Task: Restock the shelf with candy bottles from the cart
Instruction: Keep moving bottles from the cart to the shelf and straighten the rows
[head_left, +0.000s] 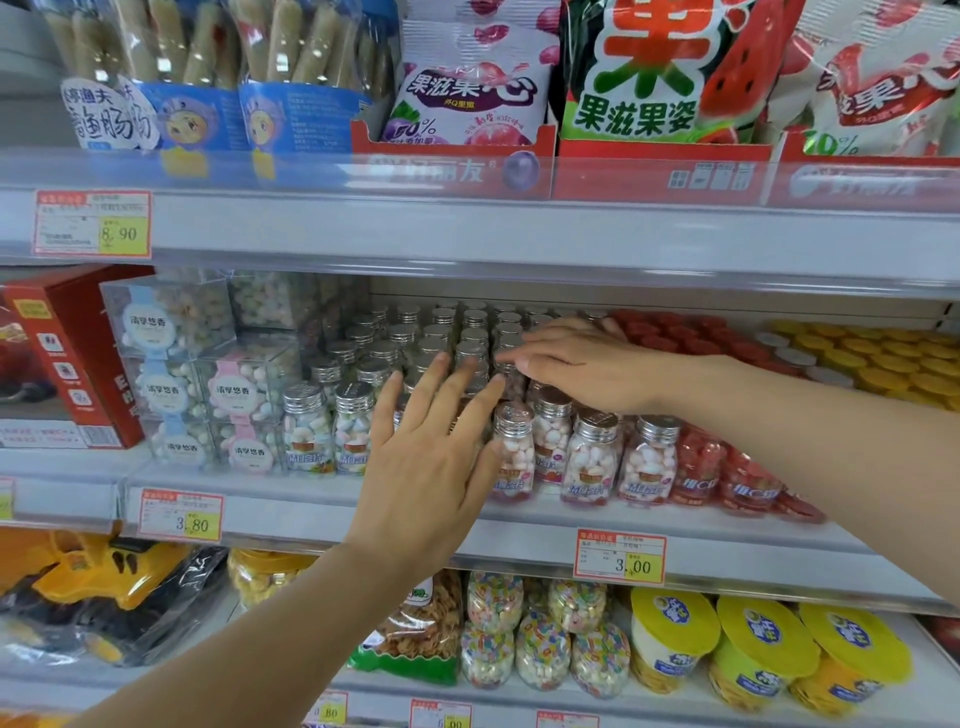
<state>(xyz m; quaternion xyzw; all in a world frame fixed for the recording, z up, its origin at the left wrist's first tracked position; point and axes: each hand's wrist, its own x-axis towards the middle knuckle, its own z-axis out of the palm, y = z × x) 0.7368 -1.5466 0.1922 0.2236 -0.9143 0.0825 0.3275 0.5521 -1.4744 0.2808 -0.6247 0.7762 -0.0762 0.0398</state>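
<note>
While tidying candy bottles (592, 457), left grip (436, 441) and right grip (587, 364) flat, open, empty.
Nudge rows under right grip gently; steady front ones behind left grip.

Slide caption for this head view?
Open-fingered left hand and right hand spread over silver-capped candy bottles on the middle shelf.

Shelf (524, 535) is packed with silver-capped bottles (592, 457) (rows several deep), flanked by clear boxes (166, 322) at left, red bottles (698, 462) and yellow lids (883, 364) at right.
</note>
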